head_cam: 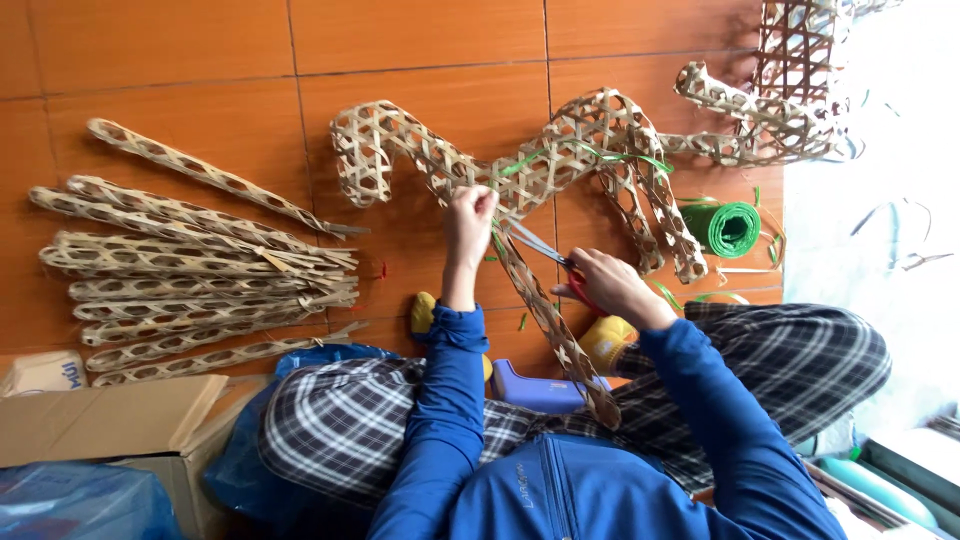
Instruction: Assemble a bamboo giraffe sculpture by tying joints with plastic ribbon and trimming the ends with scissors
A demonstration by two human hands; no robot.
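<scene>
A woven bamboo lattice figure (560,150) with several long limbs lies on the orange tiled floor (180,60). My left hand (468,220) pinches the lattice near its middle, where a limb (550,320) runs down toward my lap. My right hand (610,285) holds red-handled scissors (545,250), blades pointing at the spot under my left fingers. Green plastic strip (600,153) is tied around the figure's body. Both arms wear blue sleeves; my legs wear checked trousers.
Several woven bamboo limb pieces (190,270) lie stacked at the left. A green strip roll (725,228) sits at the right, another woven lattice piece (795,60) top right. A cardboard box (110,420) and blue bag (60,500) are bottom left.
</scene>
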